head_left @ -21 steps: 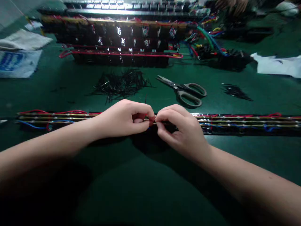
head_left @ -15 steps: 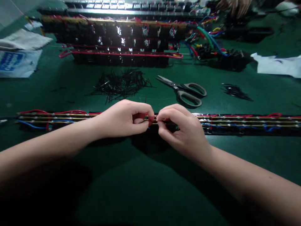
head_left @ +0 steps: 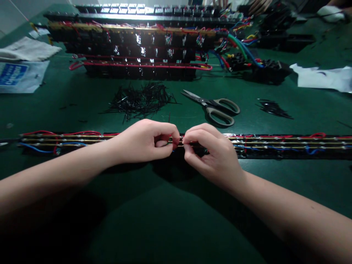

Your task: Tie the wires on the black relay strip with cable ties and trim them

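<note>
My left hand is closed in a pinch over the middle of a long wired strip with brass-coloured rods and red and blue wires. Its thumb and index finger meet at the rods. Close beside it my right hand pinches at the same spot, its fingertips nearly touching the left ones. What lies between the fingertips is hidden. A thin dark strand sticks up behind the left index finger. Beyond the hands lie a pile of thin black strips, like cable ties, and scissors with grey-and-black handles.
A large black assembly with wires stands at the back. A smaller bunch of black strips lies at right. White paper is farther right; a glove and a printed packet lie left. A co-worker's hand shows at upper right.
Both my hands keep nearly the same pinch at the same place on the strip. The view has shifted slightly. The co-worker's hand at upper right has moved up and left.
</note>
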The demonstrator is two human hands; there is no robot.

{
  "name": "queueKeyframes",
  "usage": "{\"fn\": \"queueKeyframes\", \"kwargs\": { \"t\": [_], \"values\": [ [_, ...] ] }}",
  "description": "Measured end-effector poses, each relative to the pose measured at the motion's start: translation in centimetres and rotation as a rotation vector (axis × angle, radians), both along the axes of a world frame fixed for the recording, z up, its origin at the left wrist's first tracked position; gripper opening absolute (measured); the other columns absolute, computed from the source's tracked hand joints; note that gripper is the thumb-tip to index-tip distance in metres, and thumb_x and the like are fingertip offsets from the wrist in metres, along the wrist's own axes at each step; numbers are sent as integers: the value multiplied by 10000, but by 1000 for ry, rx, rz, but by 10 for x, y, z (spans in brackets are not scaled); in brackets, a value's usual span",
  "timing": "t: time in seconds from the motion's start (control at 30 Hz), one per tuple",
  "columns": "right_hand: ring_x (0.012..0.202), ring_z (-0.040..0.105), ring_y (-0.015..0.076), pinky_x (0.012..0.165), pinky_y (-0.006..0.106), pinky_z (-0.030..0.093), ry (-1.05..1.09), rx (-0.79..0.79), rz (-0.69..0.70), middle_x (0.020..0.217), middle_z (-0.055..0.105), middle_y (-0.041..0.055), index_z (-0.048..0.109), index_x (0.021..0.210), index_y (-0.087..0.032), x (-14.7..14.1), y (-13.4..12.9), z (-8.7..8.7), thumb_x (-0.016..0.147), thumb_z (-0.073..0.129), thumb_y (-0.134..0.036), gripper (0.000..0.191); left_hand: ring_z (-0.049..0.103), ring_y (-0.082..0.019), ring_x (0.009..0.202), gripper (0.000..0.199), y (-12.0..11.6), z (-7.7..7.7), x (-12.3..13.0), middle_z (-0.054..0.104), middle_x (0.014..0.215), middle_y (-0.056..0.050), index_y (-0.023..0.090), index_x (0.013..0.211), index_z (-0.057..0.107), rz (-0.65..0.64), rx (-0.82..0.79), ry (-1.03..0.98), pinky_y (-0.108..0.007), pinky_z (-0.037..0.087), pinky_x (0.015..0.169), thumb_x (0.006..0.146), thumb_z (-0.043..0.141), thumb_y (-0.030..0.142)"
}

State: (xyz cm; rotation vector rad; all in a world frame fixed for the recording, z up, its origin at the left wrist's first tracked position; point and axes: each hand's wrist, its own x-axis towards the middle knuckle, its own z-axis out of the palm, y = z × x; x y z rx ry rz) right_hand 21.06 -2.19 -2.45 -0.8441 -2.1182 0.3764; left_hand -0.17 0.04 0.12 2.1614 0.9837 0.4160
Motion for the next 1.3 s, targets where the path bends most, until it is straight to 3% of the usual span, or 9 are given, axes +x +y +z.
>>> {"fn": "queueKeyframes", "kwargs": {
  "t": [0.53, 0.67, 0.83, 0.93, 1.17, 1.3],
  "values": [
    [828, 612, 176, 753, 314, 506, -32, -4, 14, 861, 666, 59, 595, 878, -174, -1, 1, -1, 874, 558, -83, 98, 381, -44, 527, 133, -1, 0, 1, 436, 581, 96, 191, 850, 650, -22, 118, 57, -160, 304, 528, 774, 561, 128],
    [850, 619, 189, 765, 325, 514, -39, 30, 31, 889, 678, 75, 605, 905, -167, 0, 2, -5, 879, 545, -87, 103, 440, -72, 555, 118, -3, 0, 2, 489, 614, 77, 184, 854, 609, -36, 291, 130, -199, 329, 556, 794, 517, 141],
    [849, 614, 204, 754, 344, 517, -48, 43, 40, 910, 685, 77, 598, 922, -181, 1, 2, -6, 878, 520, -101, 120, 553, -154, 643, 120, -13, 4, 2, 609, 722, 11, 179, 846, 577, -149, 635, 340, -298, 396, 656, 885, 464, 173],
    [840, 607, 209, 744, 344, 508, -53, 42, 42, 897, 679, 78, 594, 905, -183, 1, 2, -6, 875, 517, -114, 108, 565, -180, 624, 124, -22, 12, 3, 597, 691, 6, 190, 836, 565, -202, 772, 435, -331, 421, 685, 915, 471, 182],
    [840, 590, 196, 755, 327, 489, -36, 36, 35, 893, 676, 62, 576, 895, -199, -1, 0, -10, 871, 512, -106, 116, 576, -200, 562, 173, -42, 27, 11, 558, 625, 32, 219, 760, 489, -201, 753, 540, -357, 424, 617, 915, 509, 146],
    [831, 593, 189, 754, 323, 490, -26, 47, 29, 889, 678, 59, 579, 894, -200, -2, 0, -11, 882, 508, -100, 123, 585, -204, 556, 180, -52, 19, 15, 578, 632, 31, 220, 751, 491, -115, 720, 528, -364, 413, 585, 904, 529, 133]
  ]
}}
